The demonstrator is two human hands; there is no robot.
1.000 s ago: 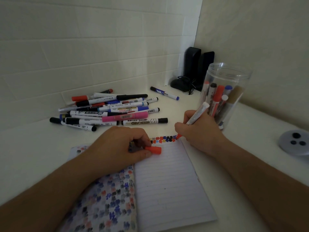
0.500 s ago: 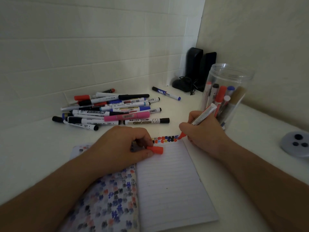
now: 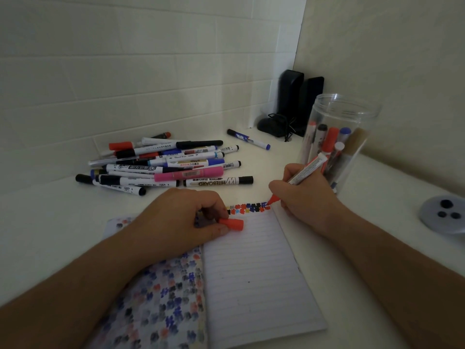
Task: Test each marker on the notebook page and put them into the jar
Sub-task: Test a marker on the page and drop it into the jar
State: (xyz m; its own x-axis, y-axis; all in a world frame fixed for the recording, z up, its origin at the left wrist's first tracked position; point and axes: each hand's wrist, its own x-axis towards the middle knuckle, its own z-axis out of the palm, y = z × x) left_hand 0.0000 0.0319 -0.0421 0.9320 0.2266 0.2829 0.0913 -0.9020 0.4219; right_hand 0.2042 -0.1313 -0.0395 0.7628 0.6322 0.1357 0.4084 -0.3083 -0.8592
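Observation:
An open notebook [image 3: 254,273] lies in front of me, its lined right page carrying a row of coloured marks along the top edge. My right hand [image 3: 305,195] grips an uncapped red marker [image 3: 305,171], its tip touching the page's top right corner. My left hand [image 3: 183,222] rests on the notebook and pinches the red cap [image 3: 232,224]. A clear jar [image 3: 337,142] with several markers inside stands just behind my right hand. A pile of markers [image 3: 166,165] lies on the table at the back left.
A single blue marker [image 3: 249,139] lies apart near the corner. Two black speakers [image 3: 293,102] stand against the wall behind the jar. A grey round lid [image 3: 442,214] with dark dots sits at the right edge. The notebook's left page is covered with coloured blots.
The right hand has shifted slightly right along the top of the page with the red marker tip. The left hand and cap stay in place.

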